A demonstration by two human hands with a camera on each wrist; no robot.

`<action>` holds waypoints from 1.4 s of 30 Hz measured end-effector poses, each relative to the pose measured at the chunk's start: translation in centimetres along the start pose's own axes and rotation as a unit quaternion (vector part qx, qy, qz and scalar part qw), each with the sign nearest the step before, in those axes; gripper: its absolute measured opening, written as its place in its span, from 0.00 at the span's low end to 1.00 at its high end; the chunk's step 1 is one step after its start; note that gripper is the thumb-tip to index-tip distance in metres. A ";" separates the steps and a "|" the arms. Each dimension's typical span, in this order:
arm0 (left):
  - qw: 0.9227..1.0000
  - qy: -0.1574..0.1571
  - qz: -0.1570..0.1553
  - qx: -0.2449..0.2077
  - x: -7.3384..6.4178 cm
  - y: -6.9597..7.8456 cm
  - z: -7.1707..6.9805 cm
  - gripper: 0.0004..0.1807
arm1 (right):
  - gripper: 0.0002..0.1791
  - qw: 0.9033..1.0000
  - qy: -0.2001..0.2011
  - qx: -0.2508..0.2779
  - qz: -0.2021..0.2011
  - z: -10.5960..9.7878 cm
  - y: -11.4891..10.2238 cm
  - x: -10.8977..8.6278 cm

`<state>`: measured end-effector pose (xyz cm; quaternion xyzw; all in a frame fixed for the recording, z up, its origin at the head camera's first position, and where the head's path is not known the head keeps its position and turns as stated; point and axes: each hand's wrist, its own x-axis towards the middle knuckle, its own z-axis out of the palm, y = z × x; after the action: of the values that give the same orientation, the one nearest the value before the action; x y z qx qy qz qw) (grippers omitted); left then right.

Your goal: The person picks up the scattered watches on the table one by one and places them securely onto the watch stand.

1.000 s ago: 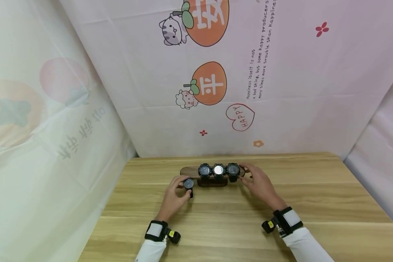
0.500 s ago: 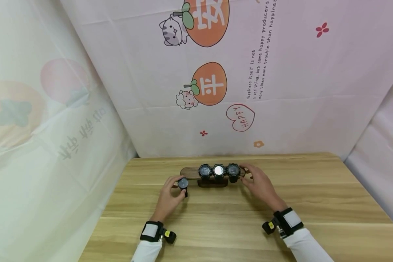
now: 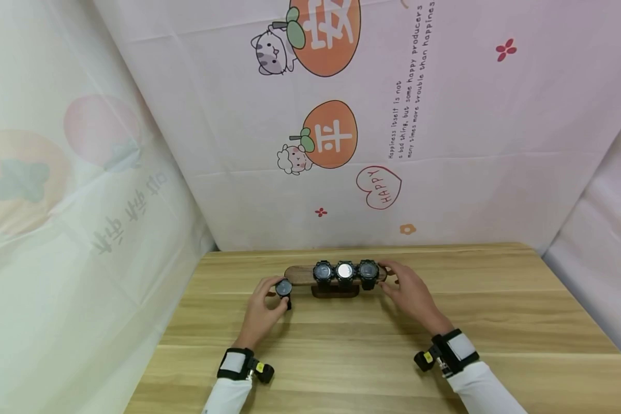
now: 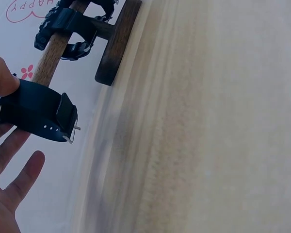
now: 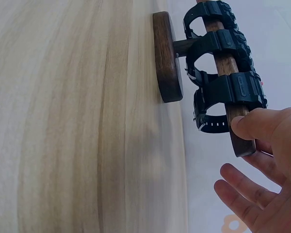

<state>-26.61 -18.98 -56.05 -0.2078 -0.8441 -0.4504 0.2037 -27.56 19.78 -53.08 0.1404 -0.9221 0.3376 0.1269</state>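
At the left end of the wooden watch stand (image 3: 300,275), my left hand (image 3: 261,310) pinches a black wristwatch (image 3: 283,288) between thumb and fingers. In the left wrist view the watch's strap (image 4: 36,109) and metal buckle face the camera, right by the bar's end; whether the bar enters the strap loop I cannot tell. Three more black watches, a left one (image 3: 323,271), a middle one (image 3: 344,271) and a right one (image 3: 368,271), sit around the bar. My right hand (image 3: 413,294) grips the bar's right end, thumb on the wood (image 5: 242,141).
The stand's dark base (image 3: 334,291) rests on a wood-grain table (image 3: 362,356) near its back edge. A printed white cloth (image 3: 445,195) hangs behind, with more cloth at the left and right sides.
My left hand has moved left with the watch, from below the bar's left part to its left tip. The right hand and the three watches on the bar keep their places.
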 end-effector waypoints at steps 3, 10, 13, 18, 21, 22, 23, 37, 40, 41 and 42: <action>1.000 0.010 0.013 0.003 0.1 -0.2 0.0 0.28 | 0.31 1.000 0.001 0.003 0.001 0.0 0.0 0.0; 1.000 0.023 0.009 0.009 0.6 -0.6 -0.1 0.28 | 0.31 1.000 -0.002 0.002 0.006 0.0 0.0 -0.1; 1.000 0.019 0.002 0.003 0.9 -0.5 -0.3 0.28 | 0.31 1.000 -0.001 0.002 0.006 0.0 -0.1 -0.1; 1.000 0.017 -0.008 0.002 1.3 -0.2 -0.4 0.29 | 0.31 1.000 -0.002 0.002 0.005 -0.1 -0.2 -0.1; 1.000 0.015 -0.015 0.003 1.5 0.0 -0.5 0.29 | 0.31 1.000 -0.003 0.002 0.005 -0.1 -0.2 -0.1; 1.000 0.014 -0.017 0.004 1.6 0.0 -0.6 0.29 | 0.31 1.000 -0.003 0.002 0.005 -0.1 -0.2 -0.1; 1.000 0.012 -0.019 0.002 1.6 0.1 -0.6 0.29 | 0.31 1.000 -0.004 0.003 0.005 -0.1 -0.2 -0.1; 1.000 0.011 0.001 0.011 2.7 -0.1 -0.4 0.29 | 0.31 1.000 -0.004 -0.002 0.002 -0.3 -0.1 0.0; 1.000 0.010 0.004 0.018 2.8 -0.2 -0.3 0.29 | 0.31 1.000 -0.004 -0.005 -0.001 -0.2 0.0 0.0; 1.000 0.009 0.002 0.019 2.8 -0.2 -0.3 0.29 | 0.31 1.000 -0.003 -0.005 -0.002 -0.2 0.0 0.0; 1.000 0.008 0.001 0.020 2.9 -0.2 -0.3 0.29 | 0.31 1.000 -0.001 -0.005 -0.004 -0.2 0.0 0.0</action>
<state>-29.03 -18.82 -54.48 -0.2014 -0.8508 -0.4350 0.2151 -27.51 19.92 -52.94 0.1434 -0.9233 0.3325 0.1278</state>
